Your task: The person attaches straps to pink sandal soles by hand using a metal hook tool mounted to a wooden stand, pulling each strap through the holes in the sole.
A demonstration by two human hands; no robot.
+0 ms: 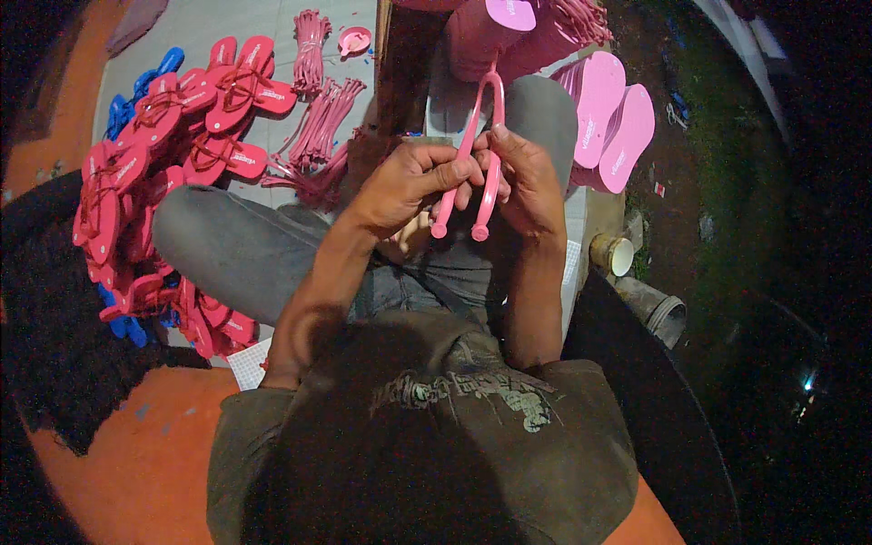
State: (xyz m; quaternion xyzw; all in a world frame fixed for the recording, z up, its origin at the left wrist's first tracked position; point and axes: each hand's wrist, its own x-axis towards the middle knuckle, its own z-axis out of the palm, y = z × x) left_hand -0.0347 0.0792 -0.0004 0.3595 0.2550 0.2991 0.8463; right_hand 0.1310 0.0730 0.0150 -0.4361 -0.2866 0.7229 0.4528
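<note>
A glossy pink flip-flop strap (469, 134) hangs between my hands, folded into a narrow V. Its pointed middle is up and away from me, and its two round-knobbed ends hang down toward my lap. My left hand (400, 186) pinches the left leg of the strap between thumb and fingers. On the other leg, my right hand (531, 182) is closed, thumb uppermost. Just beyond the strap's tip stands a stack of pink soles (472, 50). More pink soles (604, 118) lie fanned beside my right knee.
Finished red-pink flip-flops (154, 113) pile up at the left, with blue ones (136, 95) among them. Bundles of pink straps (322, 118) lie beyond my left knee, near a small pink dish (354, 40). A dark wooden post (406, 68) stands ahead. Cylindrical containers (620, 256) sit at the right.
</note>
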